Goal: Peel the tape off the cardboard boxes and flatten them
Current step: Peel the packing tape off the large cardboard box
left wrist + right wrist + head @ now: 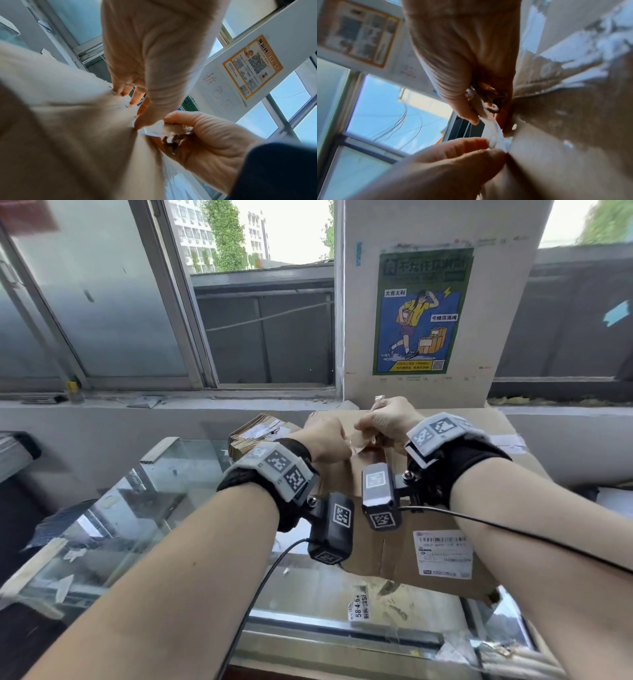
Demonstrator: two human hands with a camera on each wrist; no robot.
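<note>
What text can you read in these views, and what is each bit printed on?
"大吉大利": green and blue poster on the pillar.
"今晚原汤鸡", less surely: same poster.
"58-4-6+": sticker on the glass counter.
"拆包区", handwritten: white beam.
Shipping label on the cardboard box: too blurred.
Orange poster with QR code: too blurred.

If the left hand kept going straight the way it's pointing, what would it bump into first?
Probably the right hand, directly ahead of the left hand over the cardboard box; they look almost touching, though depth is unclear.
</note>
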